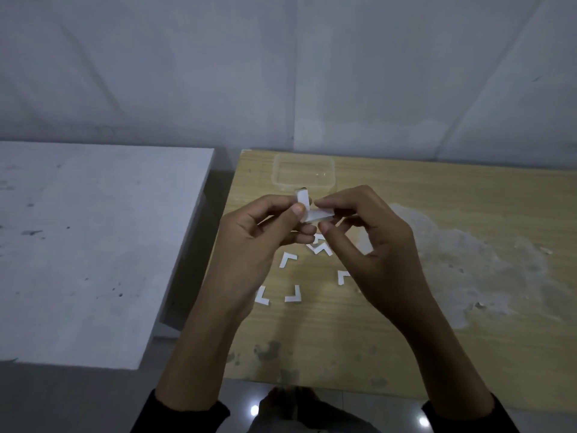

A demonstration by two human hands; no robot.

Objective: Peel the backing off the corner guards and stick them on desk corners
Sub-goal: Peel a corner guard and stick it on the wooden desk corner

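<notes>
The main risk, as I judge it, is the bared glue catching on itself or on skin. The guard (312, 212) is small and both hands crowd it. The left hand (262, 232) pinches its upright arm between thumb and forefinger. The right hand (368, 232) pinches its flat arm at the fingertips, the other fingers loosely curled. The guard is held in the air above the desk (437, 339), just in front of the tub (304, 173). Whether the backing has begun to lift, I cannot tell.

A lesser risk is that the backing tears at the bend and leaves a strip behind. Least of all, the guard could slip from so light a hold and land glue-down on the desk.

The wall (281, 73) behind is pale and draped or creased. A white table (93, 245), scuffed and spotted, stands to the left, apart from the desk by a narrow gap. The desk is light wood-grain, with a broad worn, whitish patch (468, 267) on its right; glue would likely hold poorly on a surface like that. The tub is clear plastic, near the far edge. Several white L-pieces (288, 260) lie scattered on the desk under the hands; they look like peeled backings.
</notes>
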